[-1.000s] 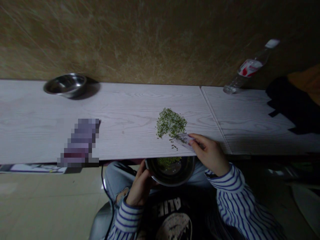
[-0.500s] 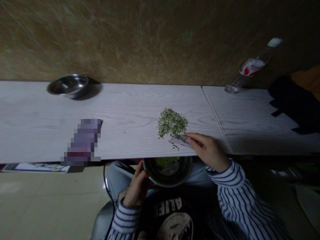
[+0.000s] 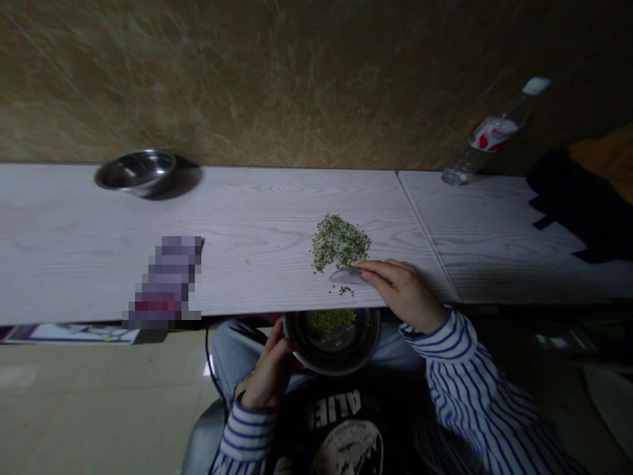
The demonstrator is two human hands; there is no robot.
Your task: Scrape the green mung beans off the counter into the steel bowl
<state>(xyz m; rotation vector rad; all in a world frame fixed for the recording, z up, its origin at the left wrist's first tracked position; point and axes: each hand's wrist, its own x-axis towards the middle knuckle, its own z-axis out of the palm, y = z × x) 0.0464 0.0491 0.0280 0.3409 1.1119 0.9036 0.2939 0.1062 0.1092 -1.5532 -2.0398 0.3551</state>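
Observation:
My left hand (image 3: 271,369) grips the left rim of a steel bowl (image 3: 330,367), held below the table's front edge over my lap. Small green beans (image 3: 330,322) lie inside it, toward the far side. Between the thumb and fingers of my right hand (image 3: 403,293) is a thin, greyish, see-through piece (image 3: 347,276); its exact kind I cannot make out. Its long edge sits low at the tabletop, just in front of a spread pile of green beans (image 3: 340,243) with whitish patches among them. Several loose beans (image 3: 345,291) are scattered between that piece and the table edge.
Against the wall on the left stands another steel bowl (image 3: 136,173). A blurred purple item (image 3: 168,277) lies near the front edge. To the right are a clear plastic bottle (image 3: 492,135) and a dark bag-like item (image 3: 576,198). A seam crosses the white table (image 3: 257,264).
My right hand has slid a little to the left with the thin piece, which now lies further left below the pile. My left hand and the bowl have hardly moved.

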